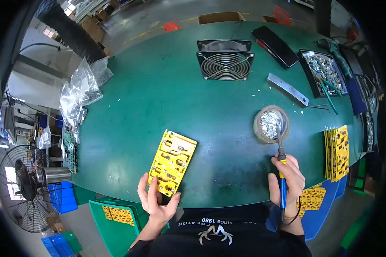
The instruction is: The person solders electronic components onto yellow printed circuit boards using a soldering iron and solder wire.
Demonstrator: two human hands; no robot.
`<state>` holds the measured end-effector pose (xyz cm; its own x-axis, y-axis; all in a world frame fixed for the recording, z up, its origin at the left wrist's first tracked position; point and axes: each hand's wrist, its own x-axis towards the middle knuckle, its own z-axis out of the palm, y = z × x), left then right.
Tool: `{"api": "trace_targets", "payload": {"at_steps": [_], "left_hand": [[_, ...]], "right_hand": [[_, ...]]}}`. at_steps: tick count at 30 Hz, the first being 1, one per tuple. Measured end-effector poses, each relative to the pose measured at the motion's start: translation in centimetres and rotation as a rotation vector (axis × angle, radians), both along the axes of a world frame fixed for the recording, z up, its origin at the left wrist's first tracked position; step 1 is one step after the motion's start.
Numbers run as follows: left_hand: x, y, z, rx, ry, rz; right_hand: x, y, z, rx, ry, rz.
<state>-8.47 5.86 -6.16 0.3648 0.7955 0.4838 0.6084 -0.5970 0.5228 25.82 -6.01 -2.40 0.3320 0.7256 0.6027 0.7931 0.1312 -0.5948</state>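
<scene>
My left hand point(158, 205) grips the lower end of a yellow circuit board panel point(172, 162), which has several dark slots and small parts on it. The panel is tilted over the green table, its top leaning right. In my right hand point(291, 182) is a soldering iron point(282, 175) with a blue and yellow handle, its cord hanging by my wrist. The iron's metal tip reaches into a round, brown-rimmed pot point(261, 128). Silvery-white bits point(269, 124) fill the pot around the tip.
A small black fan point(225, 66) stands at the table's far side. Far right are a black case point(275, 46), a metal strip point(288, 89), green-handled pliers point(329, 91) and a parts tray point(304, 68). Yellow panels point(336, 153) stand stacked at the right edge; plastic bags point(83, 85) lie left.
</scene>
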Motion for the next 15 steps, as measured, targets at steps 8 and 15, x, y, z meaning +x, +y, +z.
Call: {"api": "trace_targets", "payload": {"at_steps": [8, 15], "left_hand": [[0.2, 0.5, -0.8, 0.059, -0.163, 0.076], [2.3, -2.7, 1.0, 0.137, -0.236, 0.176]], "right_hand": [[0.3, -0.6, -0.2, 0.024, 0.063, 0.065], [0.5, -1.2, -0.5, 0.027, 0.159, 0.130]]}}
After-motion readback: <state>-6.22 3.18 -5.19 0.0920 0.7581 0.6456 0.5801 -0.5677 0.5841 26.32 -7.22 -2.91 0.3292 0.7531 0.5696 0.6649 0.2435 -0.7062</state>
